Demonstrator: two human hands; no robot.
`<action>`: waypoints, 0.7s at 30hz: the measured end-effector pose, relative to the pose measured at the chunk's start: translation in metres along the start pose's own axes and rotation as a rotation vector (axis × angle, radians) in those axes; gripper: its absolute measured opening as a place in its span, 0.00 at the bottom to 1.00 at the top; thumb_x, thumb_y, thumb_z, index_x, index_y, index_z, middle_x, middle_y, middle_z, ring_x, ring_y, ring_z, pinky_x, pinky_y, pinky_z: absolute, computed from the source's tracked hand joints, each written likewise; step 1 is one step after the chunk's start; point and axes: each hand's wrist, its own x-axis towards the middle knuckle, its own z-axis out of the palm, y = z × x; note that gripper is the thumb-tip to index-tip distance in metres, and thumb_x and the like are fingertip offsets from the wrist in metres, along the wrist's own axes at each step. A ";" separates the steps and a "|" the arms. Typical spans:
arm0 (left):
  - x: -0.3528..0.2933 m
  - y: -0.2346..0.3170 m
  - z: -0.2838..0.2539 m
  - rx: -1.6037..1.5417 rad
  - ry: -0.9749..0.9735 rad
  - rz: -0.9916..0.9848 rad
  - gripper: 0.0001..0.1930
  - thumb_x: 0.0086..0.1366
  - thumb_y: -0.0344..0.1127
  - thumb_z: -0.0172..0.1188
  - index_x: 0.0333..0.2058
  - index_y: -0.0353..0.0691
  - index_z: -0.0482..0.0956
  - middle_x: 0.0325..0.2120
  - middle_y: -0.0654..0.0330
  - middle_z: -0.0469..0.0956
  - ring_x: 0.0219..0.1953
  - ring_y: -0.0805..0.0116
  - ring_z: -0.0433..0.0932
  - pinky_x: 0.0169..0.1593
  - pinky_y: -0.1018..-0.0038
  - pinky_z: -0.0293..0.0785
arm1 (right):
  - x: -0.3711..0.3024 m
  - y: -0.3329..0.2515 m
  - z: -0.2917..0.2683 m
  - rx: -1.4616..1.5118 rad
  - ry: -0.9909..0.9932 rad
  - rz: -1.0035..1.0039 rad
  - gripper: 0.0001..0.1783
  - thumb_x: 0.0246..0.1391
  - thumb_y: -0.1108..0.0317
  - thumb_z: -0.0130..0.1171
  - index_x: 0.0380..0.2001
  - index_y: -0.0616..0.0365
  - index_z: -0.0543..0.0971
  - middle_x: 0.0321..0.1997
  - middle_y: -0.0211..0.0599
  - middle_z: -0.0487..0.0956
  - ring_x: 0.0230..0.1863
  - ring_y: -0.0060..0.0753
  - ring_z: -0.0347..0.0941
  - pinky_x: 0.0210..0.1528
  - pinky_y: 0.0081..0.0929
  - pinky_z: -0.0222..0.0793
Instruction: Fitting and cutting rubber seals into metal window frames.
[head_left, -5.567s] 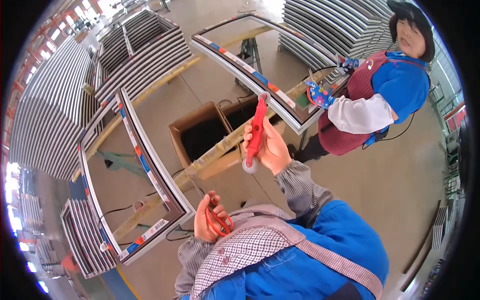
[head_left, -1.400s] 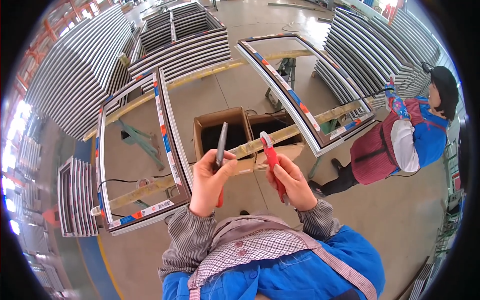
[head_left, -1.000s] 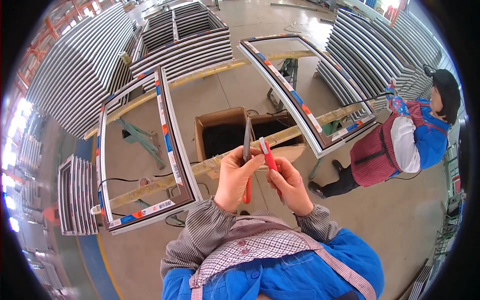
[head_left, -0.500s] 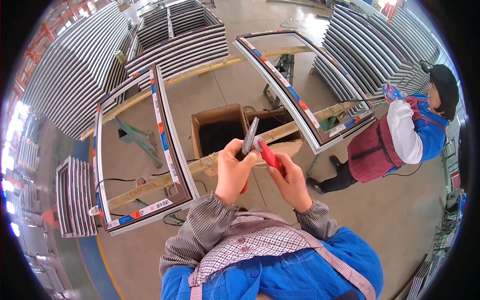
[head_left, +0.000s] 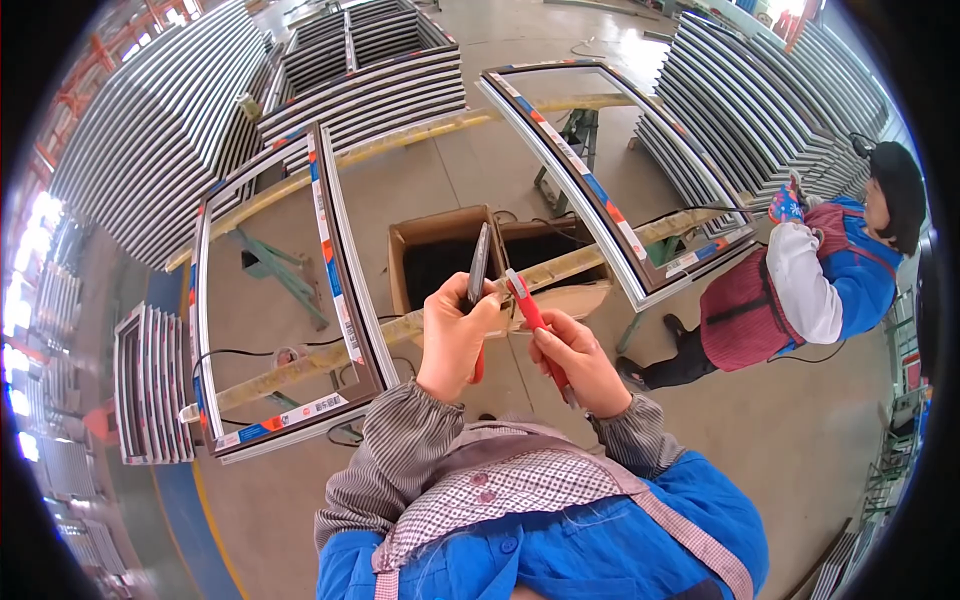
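My left hand [head_left: 456, 328] is closed around pliers [head_left: 480, 262], whose dark metal jaws point up and away from me. A red handle of the pliers shows below the hand. In my right hand [head_left: 580, 362] is a slim red utility knife [head_left: 528, 302], its grey end tilted up toward the pliers. A thin metal tip sticks out under the right hand. The two tools are close together but apart, held in front of my chest. Beneath them runs a yellowish beam [head_left: 556, 262], and beyond it stand open cardboard boxes [head_left: 440, 222] with dark contents.
Brown-and-white window frames [head_left: 328, 250] rest on the beams to the left, with another frame [head_left: 590, 180] at right. Green trestles [head_left: 285, 275] stand below. Stacked frames [head_left: 160, 120] rise at the back. A co-worker [head_left: 790, 270] stands at right. A black cable [head_left: 240, 353] crosses the left frame.
My hands have moved slightly apart. The pliers have swung more upright, and the knife's grey end has shifted a little away from the jaws, its lower tip now showing.
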 end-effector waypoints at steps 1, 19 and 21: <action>0.000 0.000 -0.001 0.002 0.001 -0.001 0.01 0.52 0.24 0.51 0.23 0.36 0.71 0.16 0.73 0.64 0.19 0.86 0.58 0.22 0.86 0.55 | 0.000 -0.002 0.000 0.002 -0.001 0.001 0.12 0.57 0.66 0.44 0.42 0.60 0.67 0.25 0.25 0.68 0.25 0.13 0.61 0.27 0.10 0.59; 0.005 0.001 -0.001 -0.074 -0.129 -0.129 0.03 0.54 0.29 0.56 0.28 0.36 0.74 0.18 0.73 0.67 0.21 0.87 0.60 0.24 0.87 0.56 | 0.009 -0.002 -0.007 0.058 -0.019 -0.024 0.13 0.57 0.65 0.43 0.43 0.60 0.67 0.25 0.25 0.68 0.24 0.13 0.61 0.26 0.11 0.58; 0.007 -0.002 0.004 -0.078 -0.154 -0.147 0.03 0.54 0.28 0.56 0.28 0.35 0.74 0.20 0.71 0.69 0.23 0.86 0.63 0.26 0.87 0.59 | 0.010 -0.003 -0.006 -0.005 0.030 -0.064 0.13 0.57 0.66 0.44 0.43 0.61 0.66 0.24 0.25 0.67 0.23 0.13 0.60 0.25 0.11 0.58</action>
